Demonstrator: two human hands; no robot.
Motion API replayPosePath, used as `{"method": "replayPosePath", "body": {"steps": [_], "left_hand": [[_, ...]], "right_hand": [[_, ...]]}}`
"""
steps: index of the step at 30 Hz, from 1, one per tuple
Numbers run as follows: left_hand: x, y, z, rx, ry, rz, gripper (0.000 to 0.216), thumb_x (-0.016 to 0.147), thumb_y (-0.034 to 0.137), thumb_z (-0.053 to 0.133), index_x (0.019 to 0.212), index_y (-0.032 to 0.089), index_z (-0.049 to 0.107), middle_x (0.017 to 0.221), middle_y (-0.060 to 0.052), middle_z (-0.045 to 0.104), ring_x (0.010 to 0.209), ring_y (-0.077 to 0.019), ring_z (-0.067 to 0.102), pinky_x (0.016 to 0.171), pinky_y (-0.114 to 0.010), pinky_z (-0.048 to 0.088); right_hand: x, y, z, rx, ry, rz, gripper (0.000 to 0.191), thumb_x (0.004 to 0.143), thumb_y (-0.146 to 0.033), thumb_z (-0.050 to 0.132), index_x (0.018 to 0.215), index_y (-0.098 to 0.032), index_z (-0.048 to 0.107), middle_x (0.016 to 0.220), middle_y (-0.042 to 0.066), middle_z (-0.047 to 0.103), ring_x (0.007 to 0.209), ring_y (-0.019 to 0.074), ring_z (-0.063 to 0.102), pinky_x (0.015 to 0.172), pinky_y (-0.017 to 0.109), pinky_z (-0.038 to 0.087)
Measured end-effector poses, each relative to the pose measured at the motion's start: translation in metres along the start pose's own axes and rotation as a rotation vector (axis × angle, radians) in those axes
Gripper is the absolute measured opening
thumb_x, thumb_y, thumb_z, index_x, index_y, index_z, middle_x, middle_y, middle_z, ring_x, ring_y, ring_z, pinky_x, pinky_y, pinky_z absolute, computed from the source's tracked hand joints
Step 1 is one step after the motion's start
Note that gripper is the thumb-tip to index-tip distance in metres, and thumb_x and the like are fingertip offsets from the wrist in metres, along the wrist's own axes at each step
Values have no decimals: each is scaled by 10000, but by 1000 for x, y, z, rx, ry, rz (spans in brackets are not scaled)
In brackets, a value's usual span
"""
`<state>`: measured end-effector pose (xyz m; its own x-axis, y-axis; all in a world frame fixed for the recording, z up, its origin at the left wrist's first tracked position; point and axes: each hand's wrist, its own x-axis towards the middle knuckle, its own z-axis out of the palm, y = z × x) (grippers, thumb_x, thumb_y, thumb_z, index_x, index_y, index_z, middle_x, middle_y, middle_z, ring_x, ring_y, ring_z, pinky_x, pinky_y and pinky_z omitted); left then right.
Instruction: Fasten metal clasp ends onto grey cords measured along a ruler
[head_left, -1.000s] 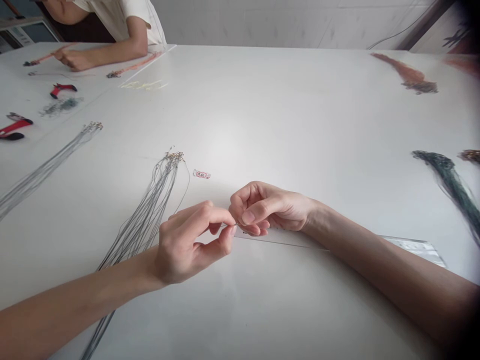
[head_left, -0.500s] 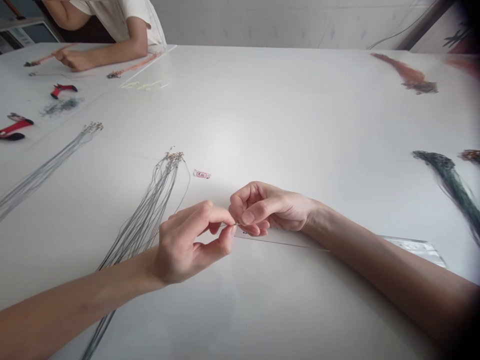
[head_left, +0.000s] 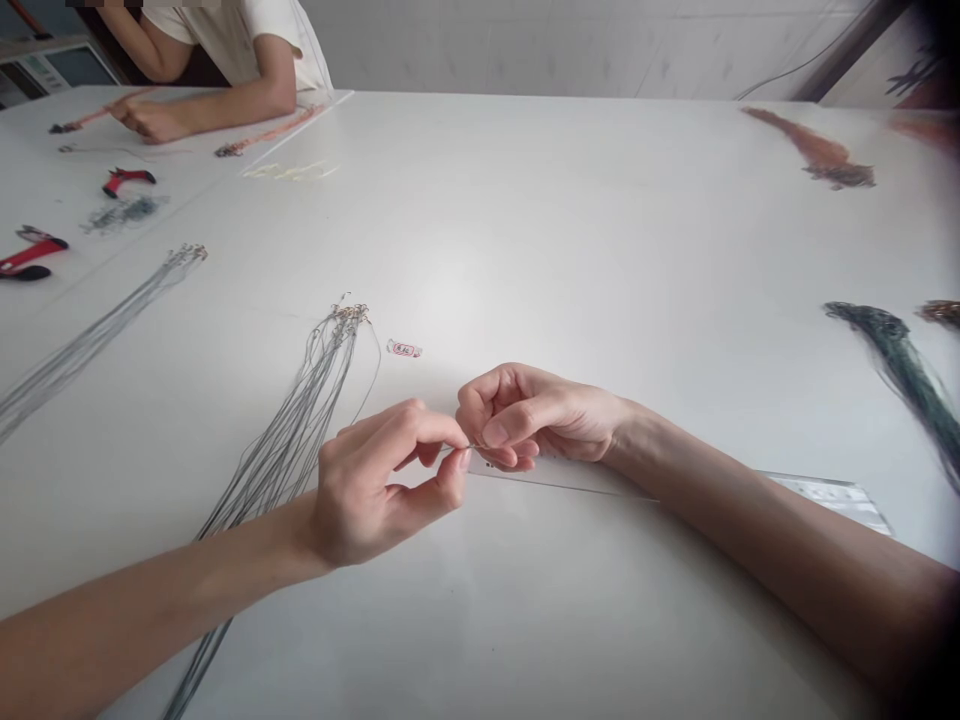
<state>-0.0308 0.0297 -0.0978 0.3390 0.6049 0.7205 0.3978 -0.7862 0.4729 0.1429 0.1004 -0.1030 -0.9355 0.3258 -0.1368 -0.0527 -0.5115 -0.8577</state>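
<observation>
My left hand [head_left: 379, 490] pinches a thin grey cord [head_left: 472, 447] between thumb and index fingertip. My right hand [head_left: 544, 415] meets it from the right, thumb pressed against curled fingers on the same cord. Only a short piece shows between the fingertips; its ends are hidden. Beneath my left wrist runs a bundle of grey cords [head_left: 296, 430] with small metal clasps [head_left: 349, 313] at the far end. One strand curves away from the clasps and disappears behind my left hand. Under my right hand and forearm lies a clear ruler [head_left: 840, 495], partly covered.
A small wrapped packet [head_left: 403, 349] lies beyond my hands. Leftward are another cord bundle [head_left: 112, 325] and red-handled pliers [head_left: 34, 258], [head_left: 129, 181]. Dark green strands [head_left: 896, 345] and orange strands [head_left: 821, 150] lie right. Across the table, a person's forearm [head_left: 232, 103] rests.
My hands stay almost still, with only a slight shift of the fingertips on the cord. The other person's raised arm has moved a little.
</observation>
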Motion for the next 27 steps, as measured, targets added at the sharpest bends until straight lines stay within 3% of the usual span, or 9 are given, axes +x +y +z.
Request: {"method": "replayPosePath", "body": {"steps": [27], "left_hand": [[2,1,-2,-13,-20,-32,176,766,3,522,785,178,510,562,48,460,475,-57,421,399,-192,366]], "right_hand": [[1,1,0,-26,21,13,98,724,-128,560,630,-117,536,538,-37,476,463,50,422,463,177,342]]}}
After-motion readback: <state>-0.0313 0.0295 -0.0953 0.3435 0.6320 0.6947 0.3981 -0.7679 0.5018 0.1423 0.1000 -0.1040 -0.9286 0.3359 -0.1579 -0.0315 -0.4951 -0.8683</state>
